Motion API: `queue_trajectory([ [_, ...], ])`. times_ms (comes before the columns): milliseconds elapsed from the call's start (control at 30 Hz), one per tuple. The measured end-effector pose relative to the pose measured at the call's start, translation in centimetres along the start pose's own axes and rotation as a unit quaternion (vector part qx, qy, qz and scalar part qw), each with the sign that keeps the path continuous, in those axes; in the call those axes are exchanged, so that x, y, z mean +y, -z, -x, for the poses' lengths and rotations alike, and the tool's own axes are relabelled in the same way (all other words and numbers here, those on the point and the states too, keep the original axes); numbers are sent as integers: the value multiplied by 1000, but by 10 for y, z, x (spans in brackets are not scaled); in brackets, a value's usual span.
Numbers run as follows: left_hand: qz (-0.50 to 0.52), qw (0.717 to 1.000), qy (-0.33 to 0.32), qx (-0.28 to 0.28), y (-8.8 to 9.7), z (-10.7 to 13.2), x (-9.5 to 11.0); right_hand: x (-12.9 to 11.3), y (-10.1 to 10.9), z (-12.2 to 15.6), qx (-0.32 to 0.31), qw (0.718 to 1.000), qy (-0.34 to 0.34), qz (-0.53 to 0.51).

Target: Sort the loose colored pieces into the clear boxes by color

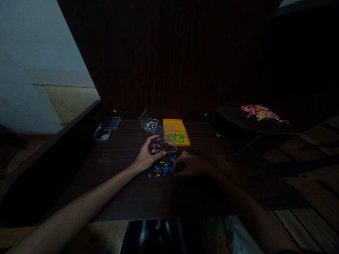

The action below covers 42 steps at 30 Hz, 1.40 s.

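Note:
The scene is dim. My left hand (147, 155) rests on a dark table (132, 190) with fingers curled round the near edge of a small clear box (164, 144) that holds dark red pieces. My right hand (189, 164) lies knuckles up just right of a scatter of small blue and yellow beads (162, 169), its fingertips pinched down among them. What the fingertips hold is too small to see.
An orange tray (177, 132) with green pieces sits behind the clear box. An open clear box (149, 124) with pale pieces stands further back. Two more clear boxes (106, 129) lie at the back left. A heap of pink and yellow beads (259, 112) lies on a dark surface to the right.

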<state>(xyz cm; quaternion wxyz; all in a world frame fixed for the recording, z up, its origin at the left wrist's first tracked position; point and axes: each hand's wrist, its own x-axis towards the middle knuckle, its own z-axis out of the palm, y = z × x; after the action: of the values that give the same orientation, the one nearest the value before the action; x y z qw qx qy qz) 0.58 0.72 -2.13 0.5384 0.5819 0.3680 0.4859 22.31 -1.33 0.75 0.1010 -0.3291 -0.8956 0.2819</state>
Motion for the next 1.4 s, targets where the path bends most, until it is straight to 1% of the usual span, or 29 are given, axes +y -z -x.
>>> queue_trajectory([
  [100, -7, 1000, 5, -3, 0, 1, 1, -3, 0, 0, 18, 1000, -7, 1],
  [167, -13, 1000, 7, -2, 0, 1, 1, -4, -2, -1, 19, 1000, -13, 11],
  [333, -13, 1000, -1, -3, 0, 1, 0, -4, -6, -5, -19, 1000, -9, 20],
  [433, -5, 1000, -6, -6, 0, 1, -1, -5, -4, -4, -28, 1000, 6, -8],
  [500, -6, 1000, -5, -5, -1, 1, -1, -5, -1, -3, -13, 999, 18, -46],
  [567, -9, 1000, -5, -3, -1, 1, 0, -4, 3, -2, 20, 996, 20, -80],
  [667, -11, 1000, -8, -9, -2, 2, 1, 0, 8, -1, 85, 992, -19, -93],
  [733, -12, 1000, -7, -19, -3, 4, 2, 4, 11, -2, 136, 987, -63, -60],
  [800, -13, 999, -4, -30, -5, 6, 3, 7, 13, -3, 177, 979, -102, 3],
  [867, -11, 999, -1, -40, -7, 8, 5, 9, 13, -5, 192, 970, -132, 69],
  [1000, -4, 998, 13, -54, -10, 12, 8, 9, 12, -6, 177, 958, -158, 163],
  [1167, 3, 998, 15, -64, -12, 15, 9, 8, 7, -5, 148, 943, -177, 239],
  [1300, 1, 998, 11, -67, -12, 15, 8, 5, 4, -5, 135, 933, -195, 269],
  [1400, 0, 998, 9, -64, -11, 13, 6, 3, 7, -5, 147, 929, -202, 274],
])
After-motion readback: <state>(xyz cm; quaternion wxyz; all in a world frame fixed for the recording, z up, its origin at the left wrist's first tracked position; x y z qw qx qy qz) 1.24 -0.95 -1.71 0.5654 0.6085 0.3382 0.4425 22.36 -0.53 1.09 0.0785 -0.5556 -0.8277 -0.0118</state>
